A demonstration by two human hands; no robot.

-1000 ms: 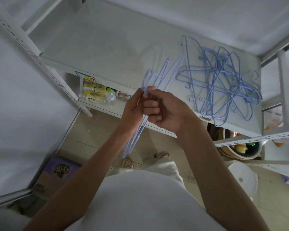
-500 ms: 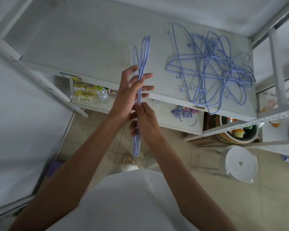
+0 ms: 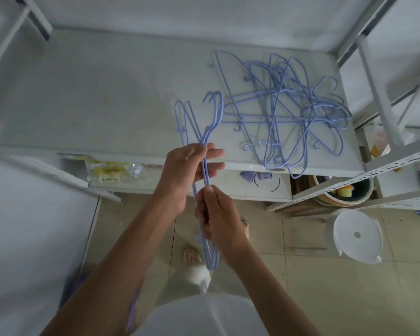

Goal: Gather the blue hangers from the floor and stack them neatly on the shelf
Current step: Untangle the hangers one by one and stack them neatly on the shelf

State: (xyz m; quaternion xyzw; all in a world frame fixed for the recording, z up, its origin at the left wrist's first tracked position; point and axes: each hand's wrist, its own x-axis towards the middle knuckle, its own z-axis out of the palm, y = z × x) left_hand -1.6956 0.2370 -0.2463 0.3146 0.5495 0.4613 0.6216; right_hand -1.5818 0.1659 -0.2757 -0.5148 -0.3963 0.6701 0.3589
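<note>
I hold a small bunch of blue wire hangers [image 3: 214, 117] edge-on in front of me, hooks pointing away over the white shelf [image 3: 107, 93]. My left hand [image 3: 187, 170] grips the bunch near its middle between thumb and fingers. My right hand [image 3: 216, 217] pinches it lower down, fingers curled round the wires. The bunch's lower ends hang below my right wrist, over the floor. A tangled pile of blue hangers [image 3: 289, 110] lies on the right part of the shelf, one end overhanging the front edge.
A lower shelf [image 3: 257, 190] holds yellow packets [image 3: 107, 170] and a small bottle. To the right stand a perforated metal rack [image 3: 386, 168], a bowl with items [image 3: 344, 192] and a white stool [image 3: 357, 236]. Tiled floor and my sandalled feet lie below.
The bunch of hangers has turned from tilted to nearly upright in my hands. My right hand slid down below my left. The view shifted so the shelf sits lower and more central.
</note>
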